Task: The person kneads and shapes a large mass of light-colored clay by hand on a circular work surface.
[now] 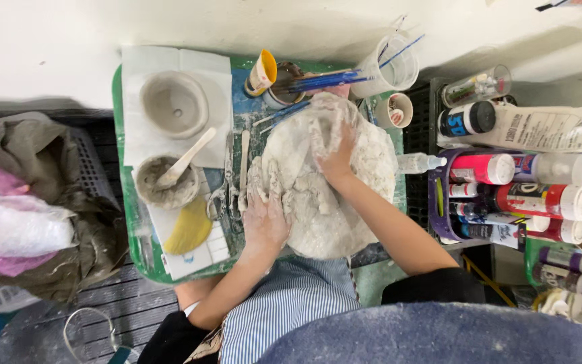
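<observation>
1. Clay mass (318, 209), a big pale grey lump with a rough, crumbly, flour-white skin, lies on the right half of a green tray (124, 202) set on dark slatted crates (102, 303) against a white wall (55, 47).
2. Left hand (264, 219), coated in clay dust, lies flat with fingers spread, pressing the lump's left edge and gripping nothing.
3. Right hand (337, 158) presses on top of the lump near its far side, fingers bent into the soft surface; whether it pinches any clay I cannot tell.
4. At the tray's left, on white paper, stands a round unfired clay pot (173, 104), smooth and matt; just below it sits a bowl of grey slip (166, 182) with a pale spatula (190, 156) leaning in it.
5. A yellow rubber scraper (188, 229) lies below the bowl.
6. Blue-handled brushes (325, 82) stick out of a cup behind the lump.
7. Glossy paint bottles (540, 199) crowd a purple tray on the right.
</observation>
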